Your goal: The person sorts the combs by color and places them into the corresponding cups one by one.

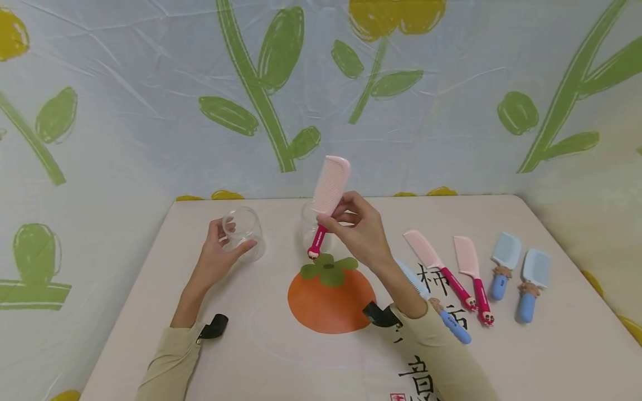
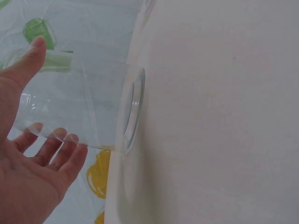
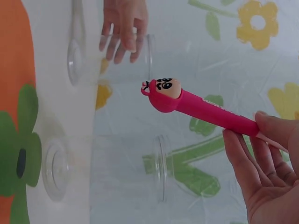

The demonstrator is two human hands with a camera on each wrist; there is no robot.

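In the head view my left hand (image 1: 213, 262) grips a clear, see-through jar (image 1: 246, 225) near the table's left side, thumb on one side and fingers on the other. The left wrist view shows this jar (image 2: 103, 105) with its base close to the tabletop. My right hand (image 1: 363, 231) pinches a pink comb (image 1: 332, 181) where its teeth part meets the magenta handle (image 3: 212, 111). The comb's teeth point up, and the cartoon head on its handle hangs down. Behind the comb stands a second clear jar (image 1: 307, 225), partly hidden; the right wrist view shows that jar (image 3: 121, 172) below the handle.
On the right lie two pink combs, one (image 1: 423, 249) beside the other (image 1: 466, 255). Two light blue combs (image 1: 506, 249) with bear figures lie farther right. Another blue comb (image 1: 453, 326) is partly under my right forearm. The tabletop (image 1: 225, 367) bears a printed persimmon (image 1: 331, 306).
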